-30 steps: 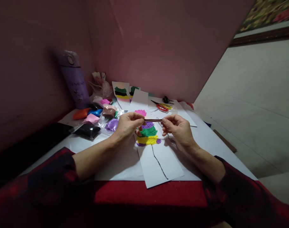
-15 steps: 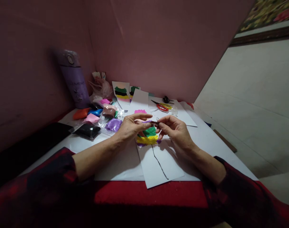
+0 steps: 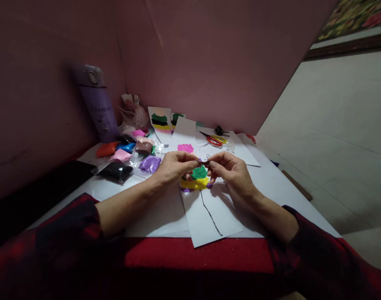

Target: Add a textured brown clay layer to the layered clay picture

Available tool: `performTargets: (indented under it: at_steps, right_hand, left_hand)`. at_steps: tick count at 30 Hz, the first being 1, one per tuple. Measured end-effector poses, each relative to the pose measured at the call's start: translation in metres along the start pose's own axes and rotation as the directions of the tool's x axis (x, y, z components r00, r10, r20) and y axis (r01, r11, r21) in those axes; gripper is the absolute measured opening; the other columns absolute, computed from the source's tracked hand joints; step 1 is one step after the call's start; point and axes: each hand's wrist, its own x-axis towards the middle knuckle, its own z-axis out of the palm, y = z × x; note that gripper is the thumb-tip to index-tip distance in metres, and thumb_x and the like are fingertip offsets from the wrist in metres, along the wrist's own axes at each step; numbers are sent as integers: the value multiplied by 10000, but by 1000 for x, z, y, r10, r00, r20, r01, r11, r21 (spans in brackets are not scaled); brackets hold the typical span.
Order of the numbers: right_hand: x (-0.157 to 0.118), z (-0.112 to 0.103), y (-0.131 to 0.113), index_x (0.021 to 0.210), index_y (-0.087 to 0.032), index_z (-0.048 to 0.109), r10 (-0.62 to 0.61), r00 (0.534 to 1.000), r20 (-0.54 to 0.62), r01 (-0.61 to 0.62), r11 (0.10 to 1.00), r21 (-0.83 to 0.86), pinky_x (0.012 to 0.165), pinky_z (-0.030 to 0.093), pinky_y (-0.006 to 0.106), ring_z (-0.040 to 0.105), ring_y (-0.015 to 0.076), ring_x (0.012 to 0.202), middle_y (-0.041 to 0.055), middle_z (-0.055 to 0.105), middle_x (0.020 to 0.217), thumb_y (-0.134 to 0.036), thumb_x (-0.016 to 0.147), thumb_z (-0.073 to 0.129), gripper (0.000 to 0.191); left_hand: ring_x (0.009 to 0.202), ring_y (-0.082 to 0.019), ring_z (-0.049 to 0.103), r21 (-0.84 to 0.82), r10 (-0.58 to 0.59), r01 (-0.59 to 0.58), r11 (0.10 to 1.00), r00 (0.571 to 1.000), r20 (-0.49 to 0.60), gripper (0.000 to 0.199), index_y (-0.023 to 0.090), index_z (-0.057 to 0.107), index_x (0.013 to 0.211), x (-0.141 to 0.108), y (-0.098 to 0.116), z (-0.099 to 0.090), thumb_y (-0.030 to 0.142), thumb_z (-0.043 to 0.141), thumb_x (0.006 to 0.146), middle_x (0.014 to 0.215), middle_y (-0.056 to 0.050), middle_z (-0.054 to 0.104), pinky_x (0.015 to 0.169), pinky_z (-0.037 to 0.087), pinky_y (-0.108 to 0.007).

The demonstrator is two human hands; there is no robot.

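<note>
Above a white sheet of paper point(image 3: 209, 225), a short dark-brown strip point(image 3: 204, 162) is suspended between two bare hands. The left hand point(image 3: 176, 167) pinches one end between thumb and fingers; the right hand point(image 3: 231, 168) pinches the other, both grips narrow. Beneath them, the sheet carries textured green point(image 3: 199, 173) and yellow bands point(image 3: 196, 183) and a thin black line point(image 3: 210, 213). Leftward lie bagged packets, including purple point(image 3: 150, 164) and black ones point(image 3: 115, 172); beyond them stands a purple bottle point(image 3: 99, 108). Red-handled scissors point(image 3: 214, 141) lie farther back.

Brown strip point(image 3: 204, 162) — ends out of sight
</note>
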Motion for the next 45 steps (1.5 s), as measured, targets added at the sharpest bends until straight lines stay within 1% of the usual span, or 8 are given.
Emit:
performTargets:
  at_steps: [4,7,11,18,26,37,41,45]
  right_hand:
    - [1,-2,2,805,-173,636,-6,996,-84,10,999,44,482,548,239,603,109,539,-3,677,675,-269,764,729,140]
    - [-1,0,-1,809,-173,651,16,1000,-10,-15,996,92,482,557,248,632,124,561,9,699,696,-279,756,748,154]
    - [-3,4,-5,805,-172,677,40,992,120,-46,997,54,499,566,258,641,122,521,6,701,655,-333,749,777,197]
    - [0,4,-3,793,-194,702,3,999,48,-2,1000,-15,423,520,223,586,112,519,-33,610,580,-342,733,791,182]
    - [-1,5,-3,785,-186,699,33,997,67,-34,999,19,427,525,234,578,112,520,-19,625,620,-357,727,799,206]
    - [-3,9,-3,758,-206,539,26,1000,0,-26,999,-28,394,499,239,578,109,435,-55,597,577,-372,739,779,291]
    - [-3,8,-1,745,-208,518,32,998,53,-30,998,-47,380,469,231,548,108,405,-58,572,513,-352,779,736,263]
    - [-1,5,0,795,-200,556,-46,999,-9,45,995,-89,377,479,227,531,103,476,-33,582,635,-380,816,690,225]
  left_hand:
    - [433,-64,505,7,18,-17,1000,990,-140,81,88,650,701,-1,3,1,31,668,755,568,17,585,434,451,-201]
    - [452,-69,530,9,20,-19,1000,986,-166,79,89,644,710,-3,5,2,32,662,762,603,4,608,439,455,-200]
    - [462,-80,554,35,-12,16,999,995,-97,47,88,667,737,-7,7,4,54,675,769,602,-9,635,473,474,-213]
    - [468,-82,565,12,-39,39,999,999,24,119,96,700,726,-13,13,9,20,622,776,555,2,636,490,480,-204]
    - [447,-84,577,36,-24,25,999,999,-25,101,90,681,692,-9,11,8,18,660,759,532,5,627,444,482,-185]
    - [637,-116,664,-72,32,-21,997,988,154,91,92,733,810,-12,4,7,120,730,723,707,-42,724,651,539,-231]
    - [516,-94,628,-61,-1,8,998,994,109,69,77,698,775,-10,3,6,49,711,713,580,-16,677,576,516,-213]
    - [514,-104,651,-96,16,-10,995,998,56,109,75,655,796,-8,4,8,-15,656,734,611,-17,680,550,518,-214]
